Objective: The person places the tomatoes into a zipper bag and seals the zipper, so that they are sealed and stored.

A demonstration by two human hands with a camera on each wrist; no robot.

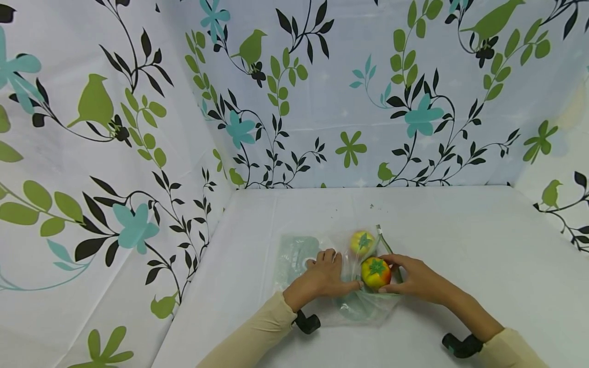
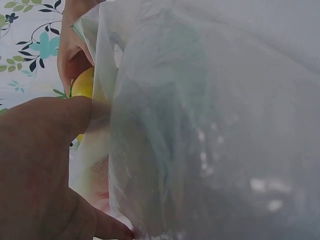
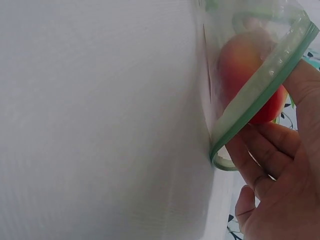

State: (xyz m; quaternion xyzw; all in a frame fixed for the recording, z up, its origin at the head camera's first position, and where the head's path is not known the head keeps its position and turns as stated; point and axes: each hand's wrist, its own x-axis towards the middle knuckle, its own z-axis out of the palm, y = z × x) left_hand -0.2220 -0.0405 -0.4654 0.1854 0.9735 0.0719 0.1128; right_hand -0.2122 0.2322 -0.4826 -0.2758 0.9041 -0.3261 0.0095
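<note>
A clear zip bag (image 1: 368,309) with a green zip edge (image 3: 272,90) lies on the table, its mouth facing right. At the mouth is a yellow-and-red tomato (image 1: 376,273) with a green star-shaped top. My right hand (image 1: 421,278) grips this tomato from the right, thumb and fingers on either side; plastic covers part of it in the right wrist view. A second yellow tomato (image 1: 361,242) sits behind it, seen through the film. My left hand (image 1: 324,276) rests on the bag with fingers spread, its thumb (image 2: 75,115) extended at the bag's edge beside the front tomato.
Left of the tomatoes, a pale green printed patch (image 1: 303,250) shows on the flat plastic. The white table (image 1: 442,220) meets a patterned cloth (image 1: 294,128) hanging at the back and sides. Black wrist cameras (image 1: 462,346) sit under both sleeves.
</note>
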